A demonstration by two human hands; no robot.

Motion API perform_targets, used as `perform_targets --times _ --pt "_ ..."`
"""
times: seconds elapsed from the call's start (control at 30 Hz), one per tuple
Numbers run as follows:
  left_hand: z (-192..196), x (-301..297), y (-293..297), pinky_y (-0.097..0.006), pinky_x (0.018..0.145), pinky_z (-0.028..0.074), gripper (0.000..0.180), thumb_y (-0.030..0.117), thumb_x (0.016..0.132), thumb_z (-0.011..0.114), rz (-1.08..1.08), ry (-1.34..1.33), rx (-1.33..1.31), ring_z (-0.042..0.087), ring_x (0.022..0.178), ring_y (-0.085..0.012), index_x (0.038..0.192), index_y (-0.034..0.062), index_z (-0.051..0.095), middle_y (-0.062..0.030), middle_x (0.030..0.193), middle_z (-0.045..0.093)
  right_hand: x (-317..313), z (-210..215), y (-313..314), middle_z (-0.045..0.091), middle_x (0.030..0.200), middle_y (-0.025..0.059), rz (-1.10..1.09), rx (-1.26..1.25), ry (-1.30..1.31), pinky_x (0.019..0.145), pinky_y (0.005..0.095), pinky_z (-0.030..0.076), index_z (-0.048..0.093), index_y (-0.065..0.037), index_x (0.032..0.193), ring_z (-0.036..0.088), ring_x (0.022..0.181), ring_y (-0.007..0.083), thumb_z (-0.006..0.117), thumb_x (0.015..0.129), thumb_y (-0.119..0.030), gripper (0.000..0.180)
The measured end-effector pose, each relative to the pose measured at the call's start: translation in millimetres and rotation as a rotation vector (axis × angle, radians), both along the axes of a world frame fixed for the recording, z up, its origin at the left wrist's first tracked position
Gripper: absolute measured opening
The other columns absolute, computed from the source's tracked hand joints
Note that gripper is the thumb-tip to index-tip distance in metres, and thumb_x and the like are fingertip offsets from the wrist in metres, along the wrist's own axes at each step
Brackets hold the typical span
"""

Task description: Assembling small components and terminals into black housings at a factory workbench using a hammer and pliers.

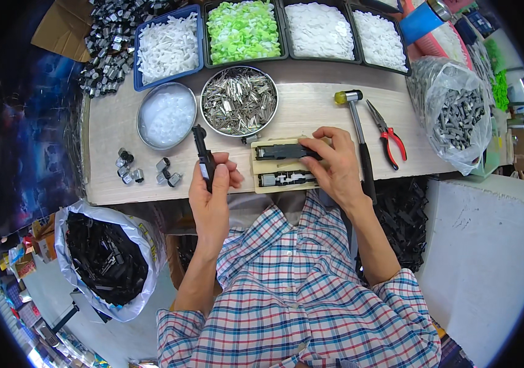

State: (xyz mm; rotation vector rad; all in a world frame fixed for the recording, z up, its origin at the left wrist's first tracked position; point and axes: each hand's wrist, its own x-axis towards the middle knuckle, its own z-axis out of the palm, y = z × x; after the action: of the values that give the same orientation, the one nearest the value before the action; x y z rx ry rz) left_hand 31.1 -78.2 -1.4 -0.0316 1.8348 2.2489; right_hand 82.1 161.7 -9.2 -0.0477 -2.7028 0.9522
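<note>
My left hand (212,190) grips a long black plastic part (203,154) upright, just in front of the table edge. My right hand (334,164) rests on a cream-coloured jig (266,167) that holds two black assemblies; its fingers press on the upper black assembly (286,151). The lower black assembly (286,179) lies in the jig's near slot, under my thumb side. Both hands are close together at the near middle of the wooden table (311,110).
A round tin of metal strips (239,101) and a round tin of clear bits (166,115) stand behind. Trays of white and green parts (243,29) line the back. A hammer (360,141), red pliers (387,138), small metal pieces (145,168) and bags of black parts (106,260) surround.
</note>
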Motion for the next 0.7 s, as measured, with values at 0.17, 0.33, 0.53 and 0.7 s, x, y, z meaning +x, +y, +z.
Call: perform_targets --times 0.17,0.33,0.53,0.7 --pt "8 5 -2 -0.020 0.064 0.039 0.037 0.023 0.109 0.048 -0.165 -0.104 -0.131 0.050 0.068 -0.0060 0.135 -0.0023 0.054 0.0008 0.075 0.055 1 15 -3 0.059 0.119 0.0132 0.010 0.191 -0.026 0.093 0.0402 0.048 0.069 -0.008 0.123 0.056 0.113 0.0322 0.078 0.079 -0.007 0.045" --pt "32 6 -2 -0.023 0.058 0.039 0.039 0.018 0.106 0.052 -0.627 -0.076 -0.362 0.049 0.063 -0.0058 0.141 0.0006 0.052 0.0017 0.073 0.054 24 32 -4 0.061 0.120 0.0154 0.120 -0.062 0.155 0.093 0.0430 0.048 0.068 -0.007 0.125 0.059 0.110 0.0337 0.077 0.077 -0.008 0.049" --pt "33 5 12 -0.027 0.056 0.046 0.032 0.023 0.101 0.062 -1.194 -0.413 -0.043 0.057 0.061 -0.0100 0.121 -0.0023 0.060 -0.0014 0.070 0.059 50 36 -13 0.064 0.111 0.0102 0.443 0.034 0.181 0.087 0.0445 0.050 0.073 -0.009 0.115 0.061 0.104 0.0309 0.081 0.072 -0.014 0.044" --pt "22 12 8 -0.021 0.074 0.050 0.044 0.000 0.092 0.068 -0.759 -0.177 -0.114 0.058 0.081 -0.0068 0.135 -0.0014 0.055 -0.0040 0.100 0.062 58 26 5 0.064 0.099 0.0117 0.203 0.016 0.115 0.079 0.0401 0.050 0.069 -0.002 0.112 0.061 0.093 0.0301 0.081 0.078 -0.018 0.039"
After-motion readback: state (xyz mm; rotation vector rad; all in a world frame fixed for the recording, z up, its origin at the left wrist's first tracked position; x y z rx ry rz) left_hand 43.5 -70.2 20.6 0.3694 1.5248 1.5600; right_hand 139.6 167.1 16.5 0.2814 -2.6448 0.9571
